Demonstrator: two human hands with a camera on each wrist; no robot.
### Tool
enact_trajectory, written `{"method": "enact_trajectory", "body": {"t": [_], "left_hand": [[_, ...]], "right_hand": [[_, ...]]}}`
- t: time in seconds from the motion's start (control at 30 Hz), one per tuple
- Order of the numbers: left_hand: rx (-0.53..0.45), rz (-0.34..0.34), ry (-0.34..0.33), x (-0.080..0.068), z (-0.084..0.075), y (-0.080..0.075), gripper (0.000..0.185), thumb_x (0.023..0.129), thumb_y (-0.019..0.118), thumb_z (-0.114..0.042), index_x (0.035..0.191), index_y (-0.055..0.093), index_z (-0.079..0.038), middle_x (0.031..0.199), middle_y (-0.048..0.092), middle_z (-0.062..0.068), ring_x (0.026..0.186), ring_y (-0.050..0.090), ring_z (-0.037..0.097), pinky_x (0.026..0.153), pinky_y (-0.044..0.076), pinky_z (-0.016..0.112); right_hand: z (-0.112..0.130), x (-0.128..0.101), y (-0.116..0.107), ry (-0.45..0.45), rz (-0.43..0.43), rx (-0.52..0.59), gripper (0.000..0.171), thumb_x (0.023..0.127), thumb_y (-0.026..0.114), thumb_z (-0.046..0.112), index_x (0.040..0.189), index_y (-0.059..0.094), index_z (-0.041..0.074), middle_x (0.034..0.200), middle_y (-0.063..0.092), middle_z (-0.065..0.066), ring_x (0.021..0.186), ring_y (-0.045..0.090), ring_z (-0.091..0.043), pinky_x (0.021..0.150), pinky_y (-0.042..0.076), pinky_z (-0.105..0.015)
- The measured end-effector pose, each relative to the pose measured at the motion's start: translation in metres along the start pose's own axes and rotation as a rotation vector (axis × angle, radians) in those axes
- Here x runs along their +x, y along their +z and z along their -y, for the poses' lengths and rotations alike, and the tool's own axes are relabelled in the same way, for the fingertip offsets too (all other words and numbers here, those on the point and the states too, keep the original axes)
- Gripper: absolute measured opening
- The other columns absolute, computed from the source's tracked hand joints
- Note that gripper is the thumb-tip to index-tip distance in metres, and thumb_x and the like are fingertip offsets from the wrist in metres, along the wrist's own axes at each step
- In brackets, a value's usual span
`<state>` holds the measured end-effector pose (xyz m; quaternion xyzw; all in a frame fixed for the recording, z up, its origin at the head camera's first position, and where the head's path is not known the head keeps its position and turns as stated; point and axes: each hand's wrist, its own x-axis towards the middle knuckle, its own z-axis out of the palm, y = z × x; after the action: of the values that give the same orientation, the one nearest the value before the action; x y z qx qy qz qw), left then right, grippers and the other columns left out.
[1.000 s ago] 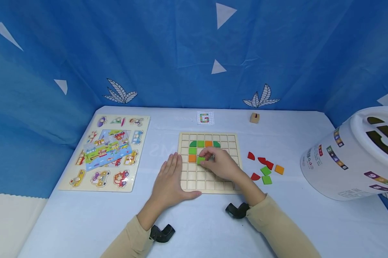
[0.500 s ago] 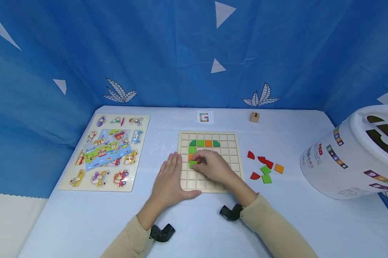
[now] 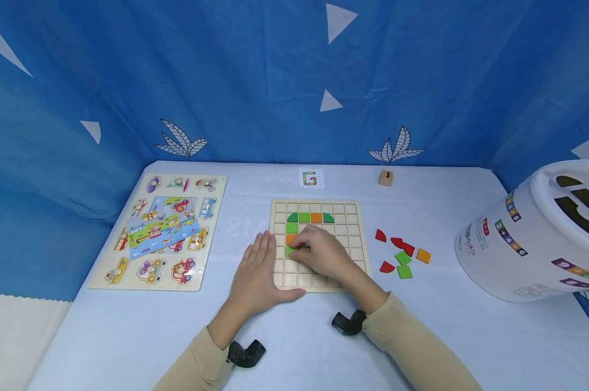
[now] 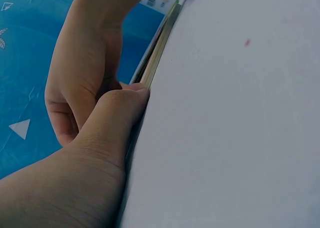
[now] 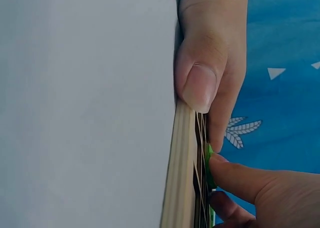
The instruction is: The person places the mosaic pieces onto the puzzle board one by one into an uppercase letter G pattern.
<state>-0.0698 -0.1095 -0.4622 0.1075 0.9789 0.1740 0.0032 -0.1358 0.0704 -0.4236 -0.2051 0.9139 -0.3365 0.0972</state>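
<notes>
A wooden grid board (image 3: pixel 324 285) lies in the middle of the table. My right hand (image 3: pixel 321 250) is over its left half, thumb and fingertips pinching a green square tile (image 3: pixel 289 252) at the cell just below an orange tile (image 3: pixel 290 239). In the right wrist view my thumb is against that green tile (image 5: pixel 210 170), which sits low over the grid. My left hand (image 3: pixel 257 277) lies flat with straight fingers along the board's left edge, its thumb at the front edge. Above the right hand, green and orange squares and two dark green quarter-round pieces (image 3: pixel 328 218) fill cells.
Loose red quarter-rounds (image 3: pixel 387 267), green squares (image 3: pixel 405 271) and an orange square (image 3: pixel 424 256) lie right of the board. A pattern card (image 3: pixel 311 178) and small wooden block (image 3: pixel 386 178) are behind. A picture puzzle (image 3: pixel 96 279) lies left; a white bucket (image 3: pixel 500 260) lies right.
My right hand has moved left across the board with the green square tile and lowered it into the cell beneath the orange tile. The left hand has stayed still.
</notes>
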Motion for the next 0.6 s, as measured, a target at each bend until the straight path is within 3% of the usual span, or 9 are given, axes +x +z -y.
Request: {"method": "enact_trajectory", "body": {"t": [0.17,0.3,0.6], "left_hand": [[-0.004,0.003,-0.004,-0.001,-0.001,0.000,0.139,0.064,0.056,-0.092,0.158,0.010,0.000,0.167,0.010,0.015,0.156,0.007,0.027,0.126,0.015,0.045],[-0.006,0.004,-0.010,-0.001,-0.001,0.000,0.139,0.064,0.057,-0.091,0.158,0.010,0.000,0.167,0.010,0.015,0.156,0.007,0.027,0.126,0.015,0.045],[-0.004,-0.009,-0.012,0.000,-0.002,0.002,0.138,0.063,0.062,-0.088,0.158,0.013,0.001,0.167,0.012,0.016,0.156,0.009,0.029,0.125,0.016,0.046]], "right_hand": [[-0.001,-0.006,-0.003,-0.005,0.018,-0.015,0.009,0.083,0.081,0.022,0.092,0.080,0.022,0.091,0.064,0.014,0.085,0.058,-0.004,0.078,0.051,-0.026],[-0.006,-0.013,-0.013,0.010,0.016,0.003,0.017,0.085,0.080,0.022,0.102,0.077,0.023,0.091,0.063,0.013,0.087,0.057,-0.008,0.080,0.051,-0.027],[-0.046,-0.034,-0.066,0.110,-0.044,-0.091,0.032,0.091,0.073,0.019,0.122,0.069,0.018,0.098,0.064,0.001,0.087,0.055,-0.019,0.073,0.048,-0.031]]}}
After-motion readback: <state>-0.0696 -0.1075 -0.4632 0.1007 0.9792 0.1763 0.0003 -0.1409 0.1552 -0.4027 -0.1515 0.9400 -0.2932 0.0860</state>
